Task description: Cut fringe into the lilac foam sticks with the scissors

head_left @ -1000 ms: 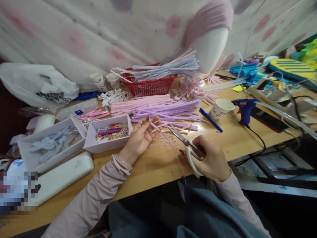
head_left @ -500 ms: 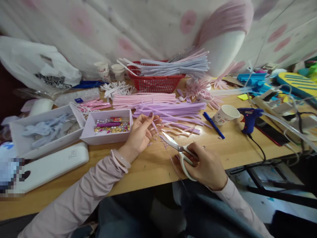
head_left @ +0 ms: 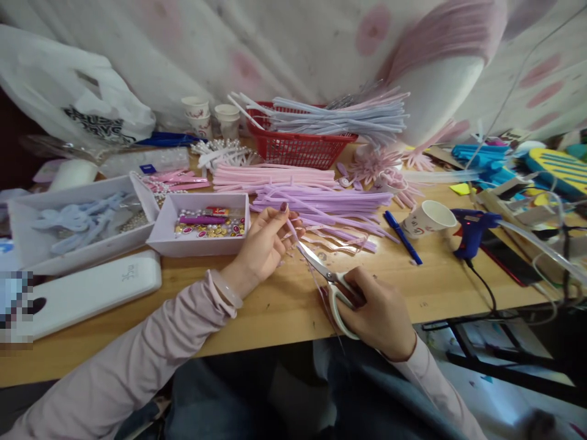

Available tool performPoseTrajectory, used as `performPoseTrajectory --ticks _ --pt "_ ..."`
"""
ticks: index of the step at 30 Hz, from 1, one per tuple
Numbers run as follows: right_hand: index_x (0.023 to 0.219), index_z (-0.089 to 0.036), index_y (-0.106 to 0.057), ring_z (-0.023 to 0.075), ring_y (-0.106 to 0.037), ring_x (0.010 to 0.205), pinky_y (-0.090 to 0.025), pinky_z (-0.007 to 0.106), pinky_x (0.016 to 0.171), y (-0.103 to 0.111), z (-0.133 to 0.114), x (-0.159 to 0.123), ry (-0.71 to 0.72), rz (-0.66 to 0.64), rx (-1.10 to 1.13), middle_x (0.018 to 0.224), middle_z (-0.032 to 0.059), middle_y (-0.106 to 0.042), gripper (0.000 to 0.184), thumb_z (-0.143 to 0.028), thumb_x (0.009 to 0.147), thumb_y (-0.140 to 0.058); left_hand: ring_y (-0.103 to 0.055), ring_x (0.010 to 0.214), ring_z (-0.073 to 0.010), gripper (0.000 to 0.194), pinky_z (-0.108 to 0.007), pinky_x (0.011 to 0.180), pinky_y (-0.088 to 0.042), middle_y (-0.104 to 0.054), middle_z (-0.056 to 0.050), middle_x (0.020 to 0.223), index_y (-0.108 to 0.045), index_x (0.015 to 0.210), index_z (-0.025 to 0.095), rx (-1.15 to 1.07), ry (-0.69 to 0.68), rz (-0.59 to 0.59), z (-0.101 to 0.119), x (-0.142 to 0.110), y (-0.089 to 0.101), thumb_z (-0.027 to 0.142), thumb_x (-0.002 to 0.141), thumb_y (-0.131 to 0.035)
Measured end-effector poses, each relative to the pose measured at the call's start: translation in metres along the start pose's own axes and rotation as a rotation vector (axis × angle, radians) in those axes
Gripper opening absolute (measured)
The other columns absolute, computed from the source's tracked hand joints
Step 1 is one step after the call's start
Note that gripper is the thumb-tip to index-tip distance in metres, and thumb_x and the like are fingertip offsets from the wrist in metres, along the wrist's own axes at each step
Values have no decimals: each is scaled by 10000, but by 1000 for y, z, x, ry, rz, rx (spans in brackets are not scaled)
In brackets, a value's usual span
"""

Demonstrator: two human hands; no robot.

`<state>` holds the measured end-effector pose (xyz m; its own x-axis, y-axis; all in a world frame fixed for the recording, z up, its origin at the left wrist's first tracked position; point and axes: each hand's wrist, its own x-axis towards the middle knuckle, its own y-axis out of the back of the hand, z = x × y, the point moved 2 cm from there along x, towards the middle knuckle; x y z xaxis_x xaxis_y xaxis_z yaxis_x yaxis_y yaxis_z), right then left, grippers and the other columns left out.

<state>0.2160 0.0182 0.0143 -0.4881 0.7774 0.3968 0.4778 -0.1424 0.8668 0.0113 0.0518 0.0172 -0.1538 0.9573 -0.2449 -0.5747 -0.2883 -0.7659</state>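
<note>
Between its thumb and fingers my left hand (head_left: 265,243) pinches a lilac pipe cleaner (head_left: 292,230). Wrapped around the handles of a pair of scissors (head_left: 331,278), my right hand (head_left: 381,315) holds the blades pointing up and left, their tips at the pipe cleaner. A thin strand, stripped of fuzz, hangs down past the scissors toward my lap. Behind my hands lies a bundle of lilac pipe cleaners (head_left: 330,200), with a pink bundle (head_left: 275,177) beyond it. Small lilac scraps are scattered on the table below my left hand.
Left of my hands stand a white box of beads and gems (head_left: 202,244) and a box of pale blue pieces (head_left: 82,223). A red basket (head_left: 298,150) is at the back. On the right are a blue pen (head_left: 403,237), a paper cup (head_left: 431,219) and a glue gun (head_left: 474,232).
The camera view has shifted slightly. The scissor blades have drawn closer together, with their tips nearer the lilac pipe cleaner. My left hand keeps its pinch.
</note>
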Motion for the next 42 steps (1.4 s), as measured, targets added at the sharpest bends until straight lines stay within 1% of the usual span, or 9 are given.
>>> performPoseTrajectory --ticks 5,16,21,25,29,31,34,38,42 --pt "724 -213 -458 77 -426 412 -303 211 445 -1 0 -2 25 26 -3 510 -68 -471 304 -434 840 -632 -616 634 -97 160 -271 680 -513 -656 37 692 -545 759 186 -27 13 35 1 1 -1 98 801 -671" --pt "723 -208 -488 72 -427 396 -314 206 441 1 2 -4 40 69 -37 505 -72 -473 247 -378 833 -630 -597 598 -90 195 -251 604 -498 -633 50 667 -545 730 180 -52 51 65 -1 2 2 115 757 -727" --pt "726 -213 -485 76 -438 406 -321 208 441 4 7 -7 38 65 -42 517 -68 -481 234 -370 842 -613 -558 533 -54 300 -187 556 -485 -606 66 608 -569 721 163 62 35 -4 -1 4 5 210 637 -853" --pt "736 -212 -499 93 -461 432 -333 219 465 19 17 5 129 80 -115 516 -60 -477 210 -356 860 -591 -595 551 -63 372 -177 589 -514 -635 43 605 -594 730 148 151 -14 -108 0 7 4 275 560 -900" --pt "784 -207 -537 114 -535 495 -347 229 494 47 30 30 273 113 -212 564 -30 -559 168 -337 879 -584 -664 636 -91 366 -210 688 -557 -682 25 674 -587 735 150 95 -51 -92 -1 8 5 225 557 -898" --pt "782 -210 -534 102 -518 475 -338 223 479 60 35 38 282 110 -205 560 -40 -553 170 -336 861 -615 -675 658 -96 338 -231 721 -568 -691 22 698 -584 734 150 77 -50 -76 -3 7 6 198 582 -882" --pt "798 -213 -512 81 -456 452 -341 212 464 69 37 38 215 31 -97 570 -59 -511 226 -357 809 -686 -678 665 -96 324 -236 734 -567 -691 18 701 -566 714 148 87 -55 -71 -5 8 7 194 609 -869" --pt "825 -215 -479 92 -499 517 -387 210 509 62 35 30 110 -28 -44 629 -47 -521 289 -374 783 -717 -678 668 -98 357 -239 742 -565 -680 26 674 -530 694 155 125 -95 -63 -5 9 8 231 615 -870" --pt "803 -218 -481 97 -518 520 -377 213 500 43 34 28 115 -55 -73 629 -40 -546 246 -377 812 -669 -678 657 -96 376 -233 733 -558 -676 25 643 -511 670 157 187 -138 -50 -5 9 8 278 620 -864"
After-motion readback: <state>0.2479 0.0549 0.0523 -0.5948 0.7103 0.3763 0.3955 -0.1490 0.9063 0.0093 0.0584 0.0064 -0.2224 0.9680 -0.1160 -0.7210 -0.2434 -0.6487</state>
